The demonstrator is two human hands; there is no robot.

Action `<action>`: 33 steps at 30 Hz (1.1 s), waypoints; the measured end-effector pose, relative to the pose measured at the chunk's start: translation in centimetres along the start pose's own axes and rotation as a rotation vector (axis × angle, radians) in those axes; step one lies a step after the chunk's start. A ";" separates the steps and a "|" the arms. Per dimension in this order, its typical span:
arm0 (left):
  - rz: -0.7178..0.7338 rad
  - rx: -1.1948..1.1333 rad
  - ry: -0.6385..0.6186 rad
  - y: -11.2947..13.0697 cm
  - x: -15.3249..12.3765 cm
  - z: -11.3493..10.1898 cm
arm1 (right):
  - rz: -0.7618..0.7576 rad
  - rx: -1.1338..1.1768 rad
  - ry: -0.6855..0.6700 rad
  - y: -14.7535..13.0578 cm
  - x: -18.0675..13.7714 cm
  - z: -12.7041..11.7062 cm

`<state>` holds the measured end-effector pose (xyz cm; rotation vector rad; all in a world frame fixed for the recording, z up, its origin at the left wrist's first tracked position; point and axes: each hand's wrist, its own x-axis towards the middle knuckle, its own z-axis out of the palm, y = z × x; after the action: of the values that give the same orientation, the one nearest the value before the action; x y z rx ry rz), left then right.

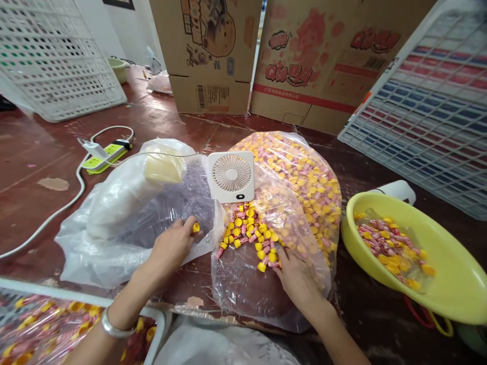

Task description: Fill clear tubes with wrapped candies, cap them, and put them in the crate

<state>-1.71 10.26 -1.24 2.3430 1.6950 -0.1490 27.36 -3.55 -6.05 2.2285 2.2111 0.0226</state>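
My left hand (173, 246) is closed on a small yellow cap (196, 227), above the opening of a clear plastic bag (133, 213). At the edge of a loose pile of small pink-and-white printed pieces with yellow caps (247, 225), my right hand (297, 276) has its fingers apart and touches the pieces. The pile spills from the mouth of a second clear bag (315, 172), full of the same pieces. Between the two bags stands a white square fan (231, 176). Part of the right fingertips is hidden among the pieces.
A yellow basin (449, 263) at right holds more such pieces. A crate (163, 324) of them sits at lower left. Cardboard boxes (213, 96) and white plastic baskets (91, 96) stand behind. A power strip (106, 156) with a cable lies at left.
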 end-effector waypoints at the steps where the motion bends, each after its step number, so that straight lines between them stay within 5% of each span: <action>1: -0.017 -0.021 0.038 -0.4 -0.3 -0.1 | -0.050 0.035 0.003 -0.6 0.7 0.0; 7: -0.078 -0.445 0.245 -1.3 -5.0 -1.7 | -0.211 0.327 0.007 -3.6 3.4 -0.9; 14: 0.115 -1.078 -0.177 2.5 -9.3 0.8 | -0.101 0.645 0.057 -2.7 3.5 -2.1; 19: 0.144 -1.252 -0.234 5.1 -8.3 2.6 | -0.061 1.085 0.046 -3.3 2.3 -4.9; 29: 0.039 -1.674 -0.251 6.4 -8.1 2.4 | -0.508 0.748 0.149 -6.5 1.3 -6.2; 33: -0.073 -1.933 -0.346 7.4 -8.2 2.9 | -0.502 0.614 0.336 -8.4 1.0 -4.7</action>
<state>2.85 -0.26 -1.20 0.6837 0.7933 0.6958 18.92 -2.53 -1.47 1.8981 3.2731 -0.3514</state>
